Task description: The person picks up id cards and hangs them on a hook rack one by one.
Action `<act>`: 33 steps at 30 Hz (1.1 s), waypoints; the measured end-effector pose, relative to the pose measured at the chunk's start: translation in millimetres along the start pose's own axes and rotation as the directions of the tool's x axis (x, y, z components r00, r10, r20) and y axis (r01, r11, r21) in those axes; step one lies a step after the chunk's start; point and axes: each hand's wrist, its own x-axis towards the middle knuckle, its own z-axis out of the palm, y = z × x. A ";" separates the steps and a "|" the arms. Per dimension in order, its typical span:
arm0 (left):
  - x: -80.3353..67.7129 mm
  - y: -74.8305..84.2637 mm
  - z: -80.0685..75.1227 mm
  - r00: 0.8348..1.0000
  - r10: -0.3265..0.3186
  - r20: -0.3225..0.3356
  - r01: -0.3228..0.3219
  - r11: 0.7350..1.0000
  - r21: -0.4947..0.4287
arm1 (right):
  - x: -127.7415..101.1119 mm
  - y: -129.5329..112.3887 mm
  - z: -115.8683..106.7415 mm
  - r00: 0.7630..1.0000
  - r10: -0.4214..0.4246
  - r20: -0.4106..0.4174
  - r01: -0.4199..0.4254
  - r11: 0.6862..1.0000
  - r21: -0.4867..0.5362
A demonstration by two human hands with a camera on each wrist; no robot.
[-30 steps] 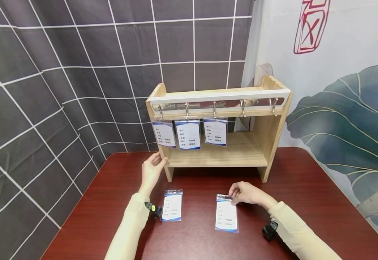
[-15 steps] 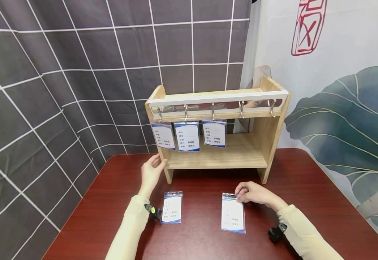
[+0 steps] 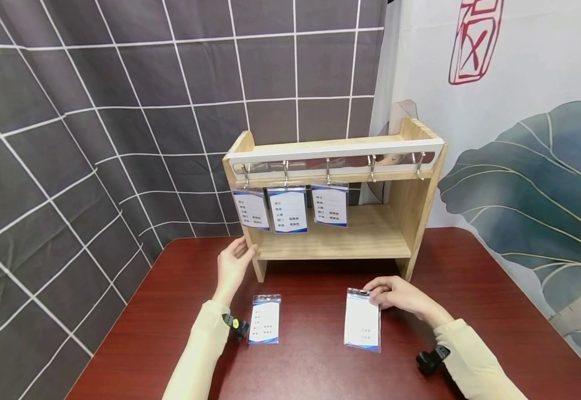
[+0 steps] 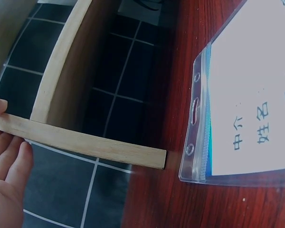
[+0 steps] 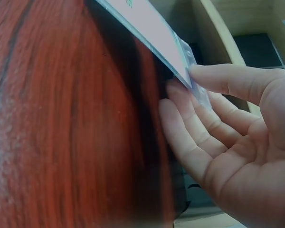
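Right wrist view: badge pinched between thumb and fingers (top end).

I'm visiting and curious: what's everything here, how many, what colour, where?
Rack: 1, pale wood, centre
Table: 1, red, under the rack
Rail: 1, white, rack's front
Hooks: 5, silver, along the rail
Hanging badges: 3, white-blue, under the leftmost hooks
Loose badge: 1, white-blue, on the table, left
Held badge: 1, white-blue, right of the loose badge
Dark cloth: 1 or more, grey, behind and left
Light cloth: 1, white, right
Leaf: 1, bluish, on the light cloth
Mark: 1, red, above the leaf
Wrist devices: 2, black, at the wrists
Sleeves: 2, cream, both arms
Left hand: 1, gripping the rack's left side
Right hand: 1, pinching the held badge
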 end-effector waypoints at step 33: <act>1.4 -4.1 0.6 1.000 0.008 -0.004 -0.008 1.000 -0.027 | -11.2 -44.7 -20.6 0.964 -0.021 -0.266 0.010 0.999 -0.043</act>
